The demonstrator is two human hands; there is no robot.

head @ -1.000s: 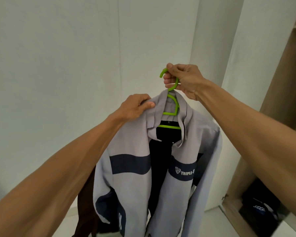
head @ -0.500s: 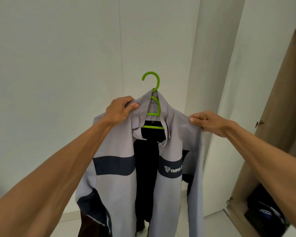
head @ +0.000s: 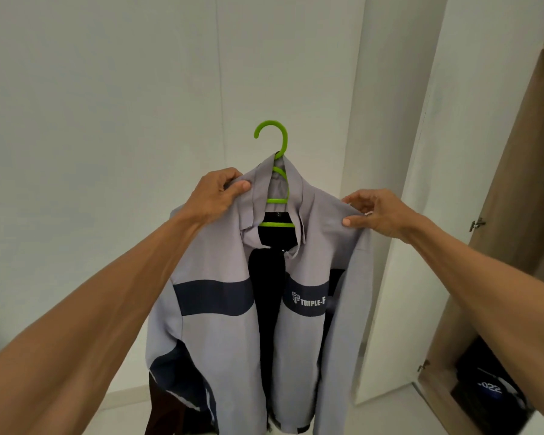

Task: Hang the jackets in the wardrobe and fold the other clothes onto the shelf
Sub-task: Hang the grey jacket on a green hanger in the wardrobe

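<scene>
Jacket: one grey jacket (head: pixel 214 340) with a navy chest band and the lettering "TRIPLE-F". It is held up in the air in front of the white wall (head: pixel 107 120), to the left of the wardrobe opening. Its front hangs open over a dark lining.
Hanger: one green hanger (head: pixel 277 224) sits inside the jacket's shoulders. The hook stands upright above the collar and touches nothing.
Left hand: the left hand (head: pixel 214 199) grips the shoulder beside the collar, thumb on the front and fingers curled behind the cloth.
Right hand: the right hand (head: pixel 380 215) pinches the other shoulder's outer edge between thumb and fingertips. The two hands are well apart, one at each end of the hanger.
Wardrobe: one wardrobe (head: pixel 515 215) with wood-toned inner walls stands at the right edge of the view. Its white door (head: pixel 421 215) is swung open towards the jacket.
Hinges: two hinges show on the door edge, an upper (head: pixel 477 223) and a lower (head: pixel 423 365).
Open room: bare wall lies behind and to the left of the jacket. A narrow gap separates the jacket's right sleeve from the door.
Wardrobe bottom: one dark bundle of clothes (head: pixel 490 394) printed "022" lies in the bottom corner.
Other cloth: one brown garment (head: pixel 161 403) shows behind the jacket's lower left hem.
</scene>
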